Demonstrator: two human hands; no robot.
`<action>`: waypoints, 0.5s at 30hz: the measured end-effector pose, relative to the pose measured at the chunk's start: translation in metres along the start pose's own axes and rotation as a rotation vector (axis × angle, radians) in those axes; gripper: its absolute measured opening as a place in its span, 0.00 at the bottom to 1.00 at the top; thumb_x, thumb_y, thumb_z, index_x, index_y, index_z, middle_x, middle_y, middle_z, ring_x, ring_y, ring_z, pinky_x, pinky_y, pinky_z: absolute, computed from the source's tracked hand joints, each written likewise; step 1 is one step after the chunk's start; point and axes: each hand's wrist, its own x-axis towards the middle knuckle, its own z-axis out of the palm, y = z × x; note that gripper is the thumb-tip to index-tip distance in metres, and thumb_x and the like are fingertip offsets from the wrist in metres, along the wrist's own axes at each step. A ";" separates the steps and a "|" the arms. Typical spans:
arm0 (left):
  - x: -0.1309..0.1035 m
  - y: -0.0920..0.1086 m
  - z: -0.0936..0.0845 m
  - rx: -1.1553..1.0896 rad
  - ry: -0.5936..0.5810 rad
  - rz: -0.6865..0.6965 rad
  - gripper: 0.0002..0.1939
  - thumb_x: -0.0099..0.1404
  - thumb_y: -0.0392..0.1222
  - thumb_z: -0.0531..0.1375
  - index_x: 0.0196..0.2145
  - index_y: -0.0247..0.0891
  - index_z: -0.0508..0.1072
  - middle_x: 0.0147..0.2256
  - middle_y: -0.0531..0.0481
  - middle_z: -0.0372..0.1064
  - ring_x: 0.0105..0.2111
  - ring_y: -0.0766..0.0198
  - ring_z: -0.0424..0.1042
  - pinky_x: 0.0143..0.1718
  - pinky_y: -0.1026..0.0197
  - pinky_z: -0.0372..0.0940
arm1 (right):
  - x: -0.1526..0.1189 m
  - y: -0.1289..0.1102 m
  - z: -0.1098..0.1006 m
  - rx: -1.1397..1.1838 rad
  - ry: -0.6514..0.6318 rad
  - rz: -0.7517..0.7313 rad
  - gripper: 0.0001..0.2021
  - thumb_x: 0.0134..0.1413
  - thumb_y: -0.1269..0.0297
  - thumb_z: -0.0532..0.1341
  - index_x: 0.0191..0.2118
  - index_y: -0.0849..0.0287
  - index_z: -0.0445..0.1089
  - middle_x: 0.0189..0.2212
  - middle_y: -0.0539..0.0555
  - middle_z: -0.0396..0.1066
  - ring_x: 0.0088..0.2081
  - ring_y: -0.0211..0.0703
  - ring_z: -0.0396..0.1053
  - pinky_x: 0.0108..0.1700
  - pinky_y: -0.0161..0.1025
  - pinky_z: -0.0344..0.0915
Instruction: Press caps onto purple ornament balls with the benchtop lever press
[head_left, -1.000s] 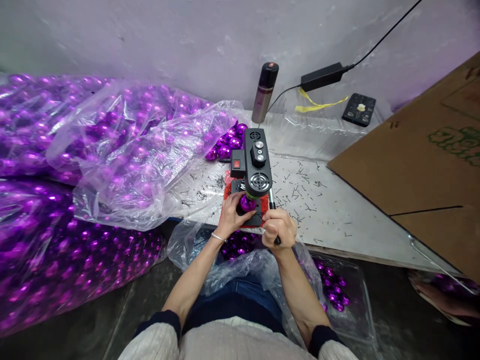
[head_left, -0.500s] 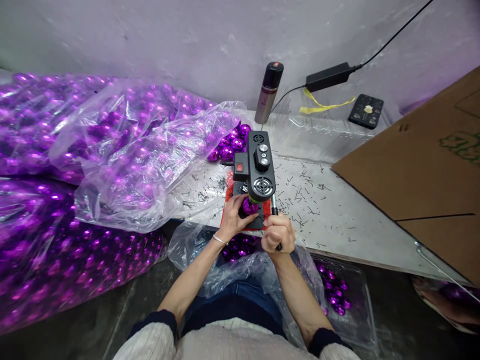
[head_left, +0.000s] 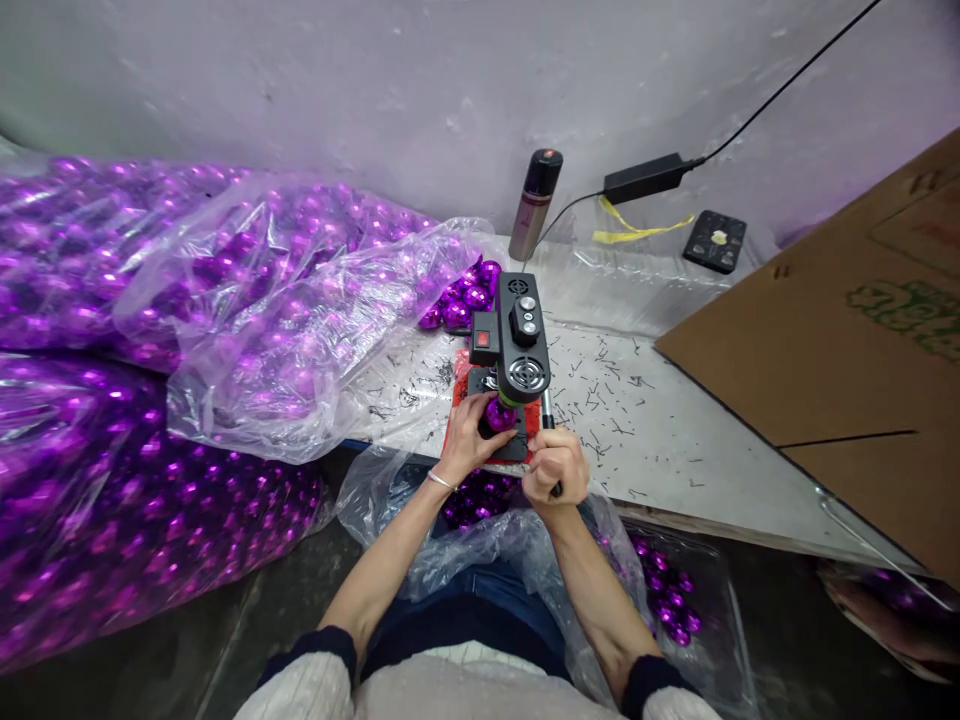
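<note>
A small black machine (head_left: 523,335) with a red switch stands on a red mat (head_left: 455,420) at the table's front edge. Under its head sits a shiny purple ball (head_left: 499,415), pinched between the thumb and fingers of my left hand (head_left: 469,440). My right hand (head_left: 559,467) is wrapped round the machine's black-ended lever (head_left: 548,415), at the right side. More purple balls (head_left: 474,298) lie behind the machine, and others (head_left: 480,498) rest in clear plastic over my lap.
Big clear bags of purple balls (head_left: 90,450) fill the left. A spray can (head_left: 535,205), a power adapter (head_left: 646,178), a yellow strap (head_left: 637,235) and a black box (head_left: 715,241) stand or lie at the back. A cardboard box (head_left: 840,370) is at right; a clear tub (head_left: 739,620) sits below.
The view has shifted slightly, so the background things appear a little lower. Both hands keep their grips on the ball and the lever.
</note>
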 end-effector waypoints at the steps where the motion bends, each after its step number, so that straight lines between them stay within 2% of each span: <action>1: 0.001 0.000 0.000 0.000 0.000 0.000 0.33 0.58 0.53 0.73 0.58 0.40 0.71 0.53 0.39 0.72 0.54 0.46 0.73 0.57 0.45 0.67 | 0.009 -0.006 -0.002 -0.011 -0.002 0.035 0.16 0.69 0.67 0.50 0.27 0.55 0.60 0.25 0.49 0.68 0.25 0.36 0.67 0.29 0.37 0.63; 4: 0.003 0.001 0.000 -0.001 0.003 0.004 0.34 0.58 0.54 0.73 0.58 0.40 0.71 0.53 0.39 0.72 0.55 0.46 0.73 0.58 0.44 0.67 | 0.039 -0.024 -0.006 -0.008 0.015 0.168 0.15 0.67 0.70 0.53 0.26 0.55 0.62 0.23 0.49 0.66 0.28 0.38 0.68 0.30 0.38 0.62; 8: -0.010 0.006 -0.008 -0.002 0.029 0.035 0.35 0.61 0.58 0.70 0.61 0.41 0.69 0.54 0.38 0.72 0.56 0.47 0.72 0.59 0.43 0.67 | 0.060 -0.033 -0.008 0.018 0.000 0.221 0.14 0.66 0.71 0.54 0.27 0.56 0.64 0.23 0.49 0.67 0.28 0.39 0.68 0.31 0.39 0.63; 10: -0.031 0.009 -0.014 0.042 0.017 0.083 0.36 0.61 0.61 0.68 0.62 0.42 0.69 0.54 0.38 0.72 0.56 0.47 0.73 0.58 0.44 0.68 | 0.057 -0.031 -0.010 0.018 -0.015 0.211 0.14 0.66 0.72 0.55 0.26 0.56 0.64 0.23 0.49 0.67 0.28 0.39 0.68 0.31 0.39 0.63; 15: -0.095 0.014 -0.024 0.181 -0.145 0.310 0.45 0.55 0.71 0.66 0.62 0.40 0.70 0.49 0.36 0.74 0.48 0.47 0.77 0.49 0.48 0.73 | 0.038 -0.023 -0.013 0.011 -0.057 0.136 0.14 0.64 0.74 0.54 0.27 0.56 0.64 0.24 0.49 0.68 0.29 0.38 0.69 0.32 0.38 0.63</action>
